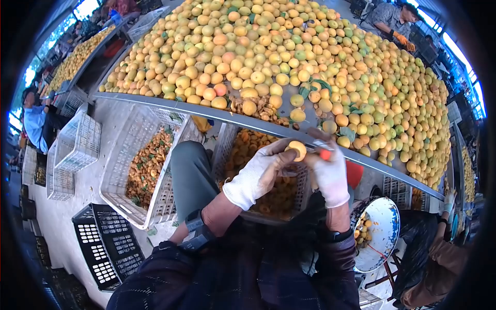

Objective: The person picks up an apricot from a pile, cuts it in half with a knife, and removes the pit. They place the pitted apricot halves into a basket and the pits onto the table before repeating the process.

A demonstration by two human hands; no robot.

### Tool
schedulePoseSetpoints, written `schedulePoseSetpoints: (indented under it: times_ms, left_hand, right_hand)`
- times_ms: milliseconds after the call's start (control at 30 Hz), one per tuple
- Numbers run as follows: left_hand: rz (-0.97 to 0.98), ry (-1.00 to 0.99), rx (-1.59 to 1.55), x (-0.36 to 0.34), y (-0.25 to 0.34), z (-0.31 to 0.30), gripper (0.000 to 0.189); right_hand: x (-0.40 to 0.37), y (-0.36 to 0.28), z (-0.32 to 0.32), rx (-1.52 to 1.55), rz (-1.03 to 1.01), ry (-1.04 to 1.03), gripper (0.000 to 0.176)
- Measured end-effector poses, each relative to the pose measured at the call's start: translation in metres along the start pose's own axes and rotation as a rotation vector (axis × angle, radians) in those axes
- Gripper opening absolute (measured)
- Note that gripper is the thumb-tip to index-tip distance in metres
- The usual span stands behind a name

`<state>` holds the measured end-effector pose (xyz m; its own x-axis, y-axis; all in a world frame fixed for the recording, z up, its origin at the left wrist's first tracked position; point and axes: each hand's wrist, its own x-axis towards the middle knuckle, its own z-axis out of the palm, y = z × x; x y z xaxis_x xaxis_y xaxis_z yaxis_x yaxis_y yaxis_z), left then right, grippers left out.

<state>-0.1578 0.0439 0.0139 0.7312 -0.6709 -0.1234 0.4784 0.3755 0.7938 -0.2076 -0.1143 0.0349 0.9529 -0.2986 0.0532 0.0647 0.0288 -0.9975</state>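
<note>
A yellow fruit (296, 150) sits just over the table's (165, 104) near edge, pinched between the thumb and fingers of the gloved left hand (258, 173). The gloved right hand (329, 173) is just beside it, its fingers curled round a small red thing (325, 154) — mostly hidden, so I can't tell what it is. The left wrist carries a dark device (197, 231); any lettering there is too small to read. Scraps (268, 109) lie along the near edge, in front of a big heap of fruit (279, 62). Below that edge stand a crate of scraps (163, 204) and — toward the table's near right corner — a white bucket (385, 232) with more fruit inside.
</note>
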Motion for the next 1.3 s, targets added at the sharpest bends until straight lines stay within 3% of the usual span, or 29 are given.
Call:
schedulePoseSetpoints:
  times_ms: [33, 100, 167, 300, 367, 433, 500, 567, 667, 867, 1100, 1167, 1200, 1300]
  left_hand:
    - [0.005, 0.001, 0.0, 0.003, 0.0, -0.002, 0.043]
    - [-0.058, 0.072, -0.269, 0.009, 0.0, -0.003, 0.037]
    - [-0.1, 0.106, -0.315, 0.016, -0.002, 0.006, 0.034]
    - [-0.13, 0.038, -0.475, 0.023, -0.012, 0.018, 0.035]
    - [-0.109, 0.111, -0.495, 0.026, -0.012, 0.025, 0.035]
    - [-0.093, 0.15, -0.512, 0.033, -0.019, 0.02, 0.034]
    - [-0.106, 0.192, -0.643, 0.038, -0.015, 0.022, 0.026]
    - [-0.075, 0.24, -0.602, 0.043, -0.009, 0.026, 0.029]
    - [-0.081, 0.296, -0.591, 0.055, -0.007, 0.025, 0.029]
    - [-0.077, 0.296, -0.493, 0.069, 0.009, 0.015, 0.025]
    - [-0.156, 0.321, -0.486, 0.096, 0.02, -0.001, 0.022]
    - [-0.184, 0.319, -0.427, 0.102, 0.023, -0.006, 0.021]
    - [-0.173, 0.298, -0.395, 0.107, 0.024, -0.01, 0.019]
    - [-0.138, 0.392, -0.218, 0.121, 0.029, -0.017, 0.018]
  right_hand:
    - [0.001, -0.005, -0.003, 0.107, 0.056, 0.16, 0.028]
    - [0.007, -0.028, 0.006, 0.486, -0.081, 0.303, 0.026]
    - [0.012, -0.052, 0.015, 0.626, -0.241, 0.329, 0.027]
    - [0.025, -0.054, 0.035, 0.42, -0.293, 0.49, 0.027]
    - [0.032, -0.042, 0.04, 0.276, -0.313, 0.592, 0.024]
    - [0.034, -0.033, 0.041, 0.275, -0.325, 0.537, 0.022]
    - [0.044, -0.026, 0.045, -0.059, -0.57, 0.688, 0.023]
    - [0.05, -0.021, 0.039, -0.161, -0.483, 0.704, 0.025]
    - [0.061, -0.022, 0.039, 0.225, -0.326, 0.679, 0.026]
    - [0.089, -0.031, 0.043, 0.476, -0.259, 0.521, 0.019]
    - [0.132, 0.013, 0.026, 0.797, -0.114, 0.428, 0.035]
    - [0.144, 0.032, 0.02, 1.049, 0.046, 0.373, 0.041]
    - [0.146, 0.035, 0.021, 1.104, 0.029, 0.346, 0.043]
    - [0.16, 0.037, 0.015, 1.29, 0.128, 0.246, 0.039]
